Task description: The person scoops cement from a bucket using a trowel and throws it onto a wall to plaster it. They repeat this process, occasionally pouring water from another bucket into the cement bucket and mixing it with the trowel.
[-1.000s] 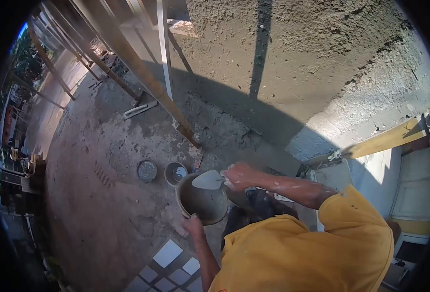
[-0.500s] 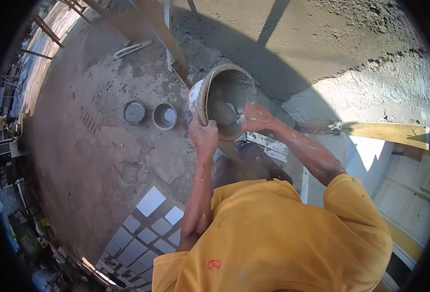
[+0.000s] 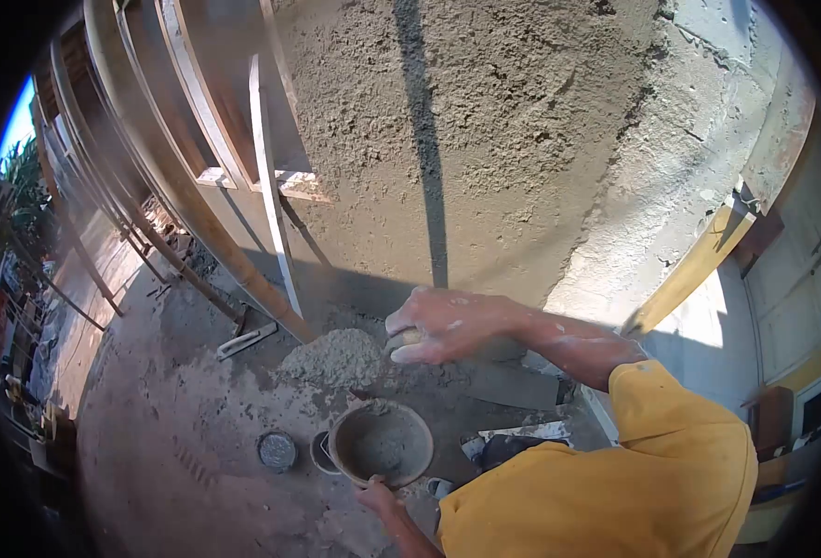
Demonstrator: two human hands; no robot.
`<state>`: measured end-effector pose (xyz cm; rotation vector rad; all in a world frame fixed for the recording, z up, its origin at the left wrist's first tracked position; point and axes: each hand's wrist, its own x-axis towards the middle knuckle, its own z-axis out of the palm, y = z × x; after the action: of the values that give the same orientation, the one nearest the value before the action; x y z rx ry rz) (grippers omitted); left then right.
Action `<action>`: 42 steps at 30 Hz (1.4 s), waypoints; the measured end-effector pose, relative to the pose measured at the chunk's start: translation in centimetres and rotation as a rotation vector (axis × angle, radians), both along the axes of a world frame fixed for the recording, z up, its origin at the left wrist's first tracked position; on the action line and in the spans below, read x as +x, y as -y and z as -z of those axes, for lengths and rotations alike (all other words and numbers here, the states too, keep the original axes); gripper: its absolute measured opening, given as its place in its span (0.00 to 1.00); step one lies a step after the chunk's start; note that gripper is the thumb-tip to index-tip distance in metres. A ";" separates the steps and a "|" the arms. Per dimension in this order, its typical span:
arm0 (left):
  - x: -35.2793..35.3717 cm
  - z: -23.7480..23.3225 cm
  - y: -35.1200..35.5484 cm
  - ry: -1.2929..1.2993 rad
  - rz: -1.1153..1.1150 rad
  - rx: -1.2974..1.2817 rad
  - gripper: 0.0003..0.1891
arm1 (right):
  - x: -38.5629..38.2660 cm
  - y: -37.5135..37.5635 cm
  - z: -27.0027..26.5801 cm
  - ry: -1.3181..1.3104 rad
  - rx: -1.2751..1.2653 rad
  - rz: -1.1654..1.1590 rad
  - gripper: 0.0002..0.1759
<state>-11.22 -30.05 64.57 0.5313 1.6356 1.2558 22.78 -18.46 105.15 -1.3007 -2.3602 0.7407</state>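
Note:
My left hand (image 3: 380,496) grips the near rim of a round bucket (image 3: 381,405), which sits low with grey wet mortar (image 3: 384,453) inside. My right hand (image 3: 443,325) is raised beyond the bucket, in front of the wall's lower part. Its fingers are closed round the tan handle of a trowel (image 3: 411,337); the blade is mostly hidden by the hand. Past it stands a wall (image 3: 485,232) coated in wet grey mortar, rough higher up and smoother below. A heap of mortar (image 3: 336,358) lies on the ground at the wall's foot, left of my right hand.
A small pail (image 3: 319,456) stands partly behind the bucket, with a grey-filled container (image 3: 277,451) to its left. A long float (image 3: 247,341) lies on the ground. Slanted poles (image 3: 178,200) and a thin wooden strip (image 3: 266,177) stand at left. A yellow board (image 3: 689,265) is at right.
The view has tilted up towards the wall. The bucket has gone from tilted to nearly upright and lower. My right hand has come out of it and risen with the trowel.

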 end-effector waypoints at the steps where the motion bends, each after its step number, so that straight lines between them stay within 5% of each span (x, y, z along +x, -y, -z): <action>1: -0.9 0.0 0.8 0.025 -0.072 -0.044 0.36 | 0.3 -0.2 -2.6 -0.071 -0.001 -0.043 0.22; 4: -5.3 3.5 4.0 0.022 -0.165 -0.040 0.33 | 2.1 -0.6 -9.3 -0.237 -0.040 -0.141 0.21; 6: -6.5 1.5 5.4 -0.046 -0.302 -0.161 0.34 | 4.8 -1.1 -13.2 -0.277 -0.118 -0.154 0.21; 8: -7.4 0.3 6.2 -0.112 -0.361 -0.182 0.33 | 10.8 -3.8 -14.3 -0.623 -0.159 -0.046 0.20; 11: -8.7 -1.8 8.0 -0.248 -0.314 -0.208 0.33 | 15.9 -11.9 1.8 -1.879 0.047 0.192 0.19; 12: -8.6 -2.1 7.3 -0.271 -0.300 -0.189 0.33 | 12.6 -9.5 9.4 -1.833 -0.324 0.418 0.18; 13: -8.4 -2.4 6.7 -0.302 -0.280 -0.174 0.33 | 8.9 -6.1 16.2 -1.465 -0.568 0.484 0.18; 16: -6.4 -5.0 6.9 -0.376 -0.175 -0.185 0.32 | -0.2 1.7 28.7 -0.625 -0.881 0.533 0.17; 22: -1.3 -6.1 3.4 -0.268 0.043 0.032 0.31 | -7.7 4.3 33.4 0.336 -0.068 -0.104 0.11; 25: 2.3 -8.5 1.9 -0.324 0.193 0.044 0.30 | -9.4 6.3 34.4 0.413 0.196 -0.115 0.14; 28: 4.2 -8.7 0.6 -0.345 0.276 0.131 0.29 | -9.4 6.5 32.0 0.480 0.106 -0.174 0.12; 31: 6.3 -9.3 -1.1 -0.465 0.392 0.137 0.30 | -5.8 4.1 34.3 0.143 0.429 0.106 0.06; 34: 7.4 -15.2 -1.6 -0.409 0.533 0.147 0.30 | -2.0 5.3 29.9 0.499 0.019 -0.012 0.14; 38: 7.9 -15.1 -1.8 -0.284 0.479 0.224 0.28 | -2.9 8.3 27.8 0.437 -0.511 0.132 0.24; 42: 6.5 -12.5 -2.2 -0.198 0.320 0.106 0.26 | -4.3 11.7 25.6 0.170 -0.303 0.361 0.31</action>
<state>-4.76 -27.83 77.08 0.9688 1.5729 1.0804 18.50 -30.13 79.50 -1.9216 -2.0975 0.9245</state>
